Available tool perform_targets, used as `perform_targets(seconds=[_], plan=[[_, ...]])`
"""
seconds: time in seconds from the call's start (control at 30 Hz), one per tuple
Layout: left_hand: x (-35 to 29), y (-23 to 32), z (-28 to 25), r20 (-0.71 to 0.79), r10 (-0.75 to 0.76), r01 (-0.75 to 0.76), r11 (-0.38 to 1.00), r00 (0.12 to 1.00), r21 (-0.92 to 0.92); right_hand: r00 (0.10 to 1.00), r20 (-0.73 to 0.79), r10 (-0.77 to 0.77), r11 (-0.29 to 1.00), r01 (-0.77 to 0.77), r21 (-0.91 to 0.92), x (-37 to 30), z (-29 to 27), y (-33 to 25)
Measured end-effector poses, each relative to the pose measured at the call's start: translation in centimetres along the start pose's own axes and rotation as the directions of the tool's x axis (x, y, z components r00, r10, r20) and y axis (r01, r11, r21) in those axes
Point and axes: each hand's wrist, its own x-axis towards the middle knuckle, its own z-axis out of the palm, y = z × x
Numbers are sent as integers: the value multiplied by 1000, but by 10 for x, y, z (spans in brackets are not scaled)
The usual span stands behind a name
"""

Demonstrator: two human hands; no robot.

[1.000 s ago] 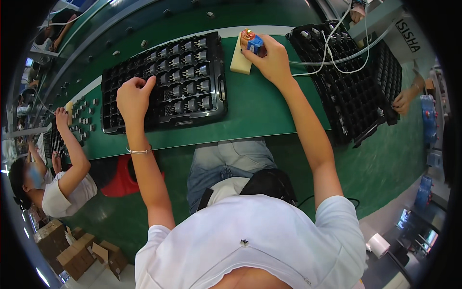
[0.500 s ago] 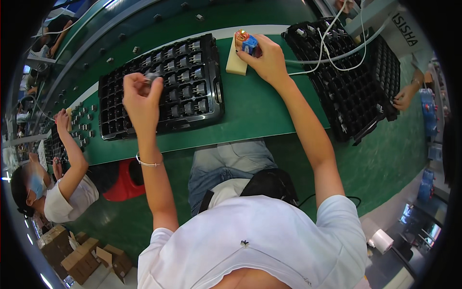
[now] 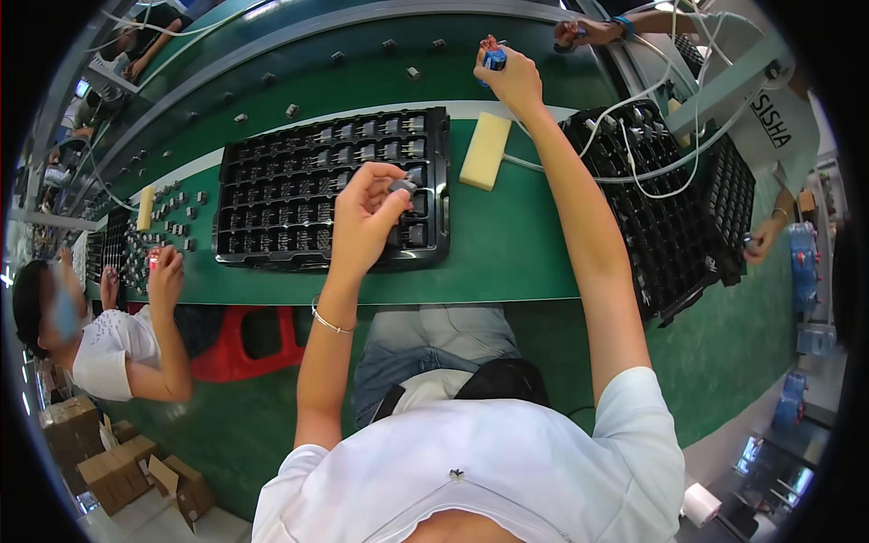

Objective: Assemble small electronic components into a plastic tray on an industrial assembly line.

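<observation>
My left hand [image 3: 364,217] is over the right half of a black compartment tray [image 3: 444,204], pinching a small dark grey part [image 3: 404,186] between thumb and fingers. Similar parts [image 3: 366,152] with metal prongs sit in the tray's upper right compartments. Further out, my right hand [image 3: 519,80] is closed round a small blue block-like device [image 3: 494,60] with an orange-copper top, held past the table's white stripe. Nearer to me than that hand, a pale yellow block [image 3: 486,152] lies right of the tray.
Black trays [image 3: 652,208] stand at right, crossed by white cables and a clear hose [image 3: 652,179]. Small parts [image 3: 292,110] dot the green belt beyond. At left, a masked co-worker [image 3: 118,353] sits by loose parts. Other people's hands [image 3: 588,33] show at right. A red stool [image 3: 244,348] is below the table.
My view has shifted, so the table sits lower. My left hand has moved right across the tray with the small part. My right hand has moved away from the yellow block with the blue device.
</observation>
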Motion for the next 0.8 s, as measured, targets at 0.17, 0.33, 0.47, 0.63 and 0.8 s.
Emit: perform_targets(seconds=[0.17,0.33,0.47,0.63,0.8], plan=[[2,-3,5,-3,24,-24,999,1000,-44,1000,0,-16,994,16,-110,15,27,26],[5,-10,-1,-50,65,-68,996,997,-59,997,75,11,990,0,-144,15,16,5],[6,-6,-1,-26,56,-57,998,998,-12,997,-15,-74,995,73,-68,-2,7,-1],[6,-6,-2,-25,50,-49,998,998,42,999,20,-32,998,33,-51,10,18,10],[4,-5,-4,-36,71,-67,993,997,99,994,108,-14,985,32,-168,20,32,20]])
